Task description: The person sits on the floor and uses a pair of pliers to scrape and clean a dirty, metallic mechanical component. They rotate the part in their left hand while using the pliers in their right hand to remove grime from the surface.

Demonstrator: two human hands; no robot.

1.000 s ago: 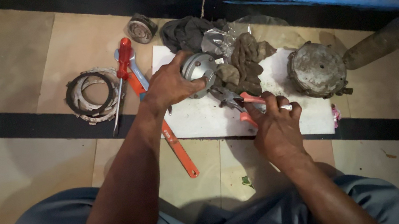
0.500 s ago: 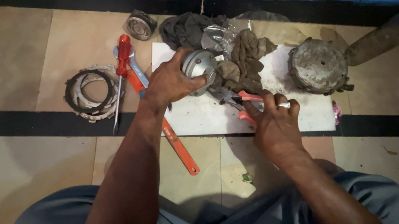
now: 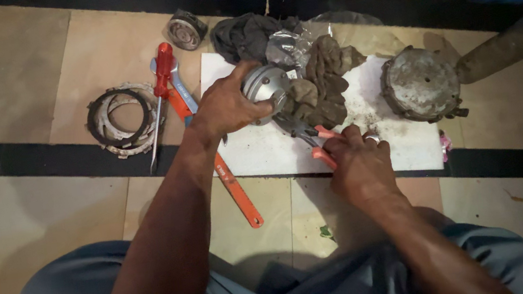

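Little shift overall. Right hand (image 3: 361, 166) drawn slightly lower and nearer the body along the orange-handled pliers (image 3: 315, 141), fingers (image 3: 349, 133) now closed tighter over the handles. Left hand (image 3: 225, 106) rolled a touch on the round metal part (image 3: 265, 85), thumb laid further across its face. Part tipped marginally toward the pliers.

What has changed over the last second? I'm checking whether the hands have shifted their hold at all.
Almost nothing. The left hand still grips the round metal part, and the right hand still squeezes the orange-handled pliers with their nose at that part; neither let go. The screwdriver, the metal rings, the rags and the dirty round housing lie as they did.
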